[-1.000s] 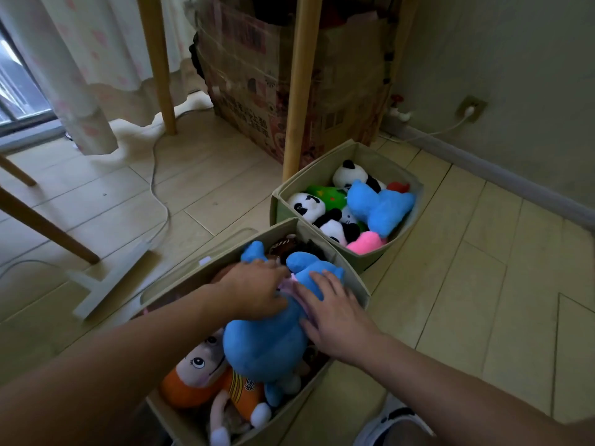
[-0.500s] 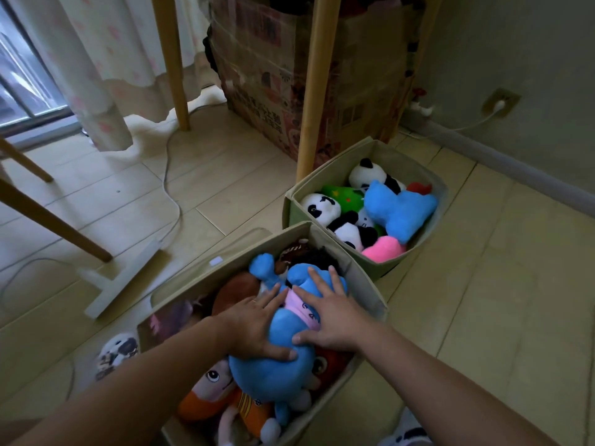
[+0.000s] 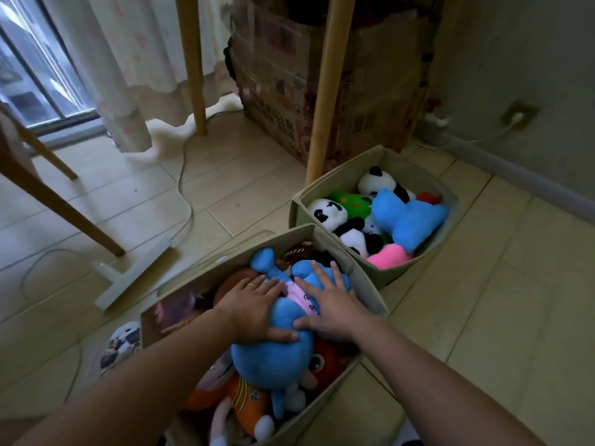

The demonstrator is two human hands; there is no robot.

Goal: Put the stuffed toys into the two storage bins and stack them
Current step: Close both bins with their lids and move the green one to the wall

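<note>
Now, hands: left hand (image 3: 254, 305) and right hand (image 3: 325, 300) lie flat with fingers spread, pressing on the blue toy (image 3: 277, 346).
Blue toy: on top of the other plush in the near bin (image 3: 367, 284).
Far bin (image 3: 325, 188): just beside the near one, filled with pandas (image 3: 328, 212) and another blue plush (image 3: 405, 220).
Floor: a white cord (image 3: 185, 175).

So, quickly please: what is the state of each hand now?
Left hand: open, fingers flat, pressing on the blue stuffed toy.
Right hand: open, also pressing on it.
</note>
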